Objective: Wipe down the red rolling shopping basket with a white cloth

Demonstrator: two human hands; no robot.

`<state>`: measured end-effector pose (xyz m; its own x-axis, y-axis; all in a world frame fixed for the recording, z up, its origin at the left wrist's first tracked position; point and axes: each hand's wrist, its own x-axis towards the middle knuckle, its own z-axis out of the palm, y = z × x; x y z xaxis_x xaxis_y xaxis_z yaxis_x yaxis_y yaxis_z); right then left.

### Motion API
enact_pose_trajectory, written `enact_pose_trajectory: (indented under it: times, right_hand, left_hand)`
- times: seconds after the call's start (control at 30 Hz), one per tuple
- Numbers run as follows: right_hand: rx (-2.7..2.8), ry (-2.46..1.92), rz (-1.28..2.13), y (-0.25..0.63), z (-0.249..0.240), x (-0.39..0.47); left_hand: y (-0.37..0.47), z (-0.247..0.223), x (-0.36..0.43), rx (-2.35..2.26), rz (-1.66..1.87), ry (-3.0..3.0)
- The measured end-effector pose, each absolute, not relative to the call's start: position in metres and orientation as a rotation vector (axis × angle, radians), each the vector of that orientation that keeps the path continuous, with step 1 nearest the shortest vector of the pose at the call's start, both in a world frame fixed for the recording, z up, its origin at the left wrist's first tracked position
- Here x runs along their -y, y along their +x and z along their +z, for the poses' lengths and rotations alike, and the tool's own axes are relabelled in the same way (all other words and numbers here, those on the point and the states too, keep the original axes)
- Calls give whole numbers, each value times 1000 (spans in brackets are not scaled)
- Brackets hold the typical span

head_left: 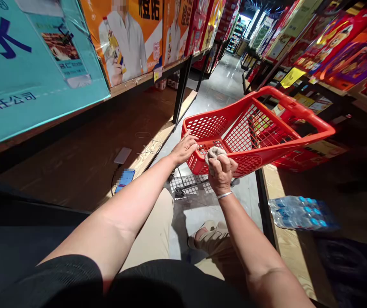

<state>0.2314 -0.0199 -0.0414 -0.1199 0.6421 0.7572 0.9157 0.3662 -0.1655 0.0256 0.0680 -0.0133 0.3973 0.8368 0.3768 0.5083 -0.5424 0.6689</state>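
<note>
A red plastic shopping cart (199, 157) stands in front of me in the aisle, its basket of lattice walls turned with the handle to the far right. My left hand (185, 149) lies over the near left corner of its rim, fingers stretched out and holding nothing. A crumpled greyish-beige cloth (214, 153) is bunched in my right hand (222, 171), whose fingers are closed around it at the near rim. Whether the cloth touches the plastic I cannot tell. A bracelet circles my right wrist.
On the left, a shelf carries a turquoise box (42, 94) and orange boxes (132, 51). Below lie a phone (125, 179), a white flat device (122, 155) and a thin cable. At right are packed water bottles (299, 212) on a wooden ledge and red gift boxes (334, 38). The aisle floor (225, 72) runs ahead.
</note>
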Motion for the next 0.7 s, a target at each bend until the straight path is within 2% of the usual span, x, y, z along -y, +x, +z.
enact_pose_trajectory:
  times: [0.27,0.43,0.53,0.7]
  right_hand:
    - [2227,-1451,-218,217,-96,23]
    - [2448,-1259,-241,218,-62,20]
    - [2377,-1234,-315,212,-41,19]
    - [2474,-1328,-148,206,-65,29]
  left_hand:
    - [18,-9,-78,-1257,992,2163]
    - [17,-7,-81,-1332,999,2101]
    - [19,-9,-79,-1330,1014,2094]
    - [22,-10,-77,-1308,1028,2060]
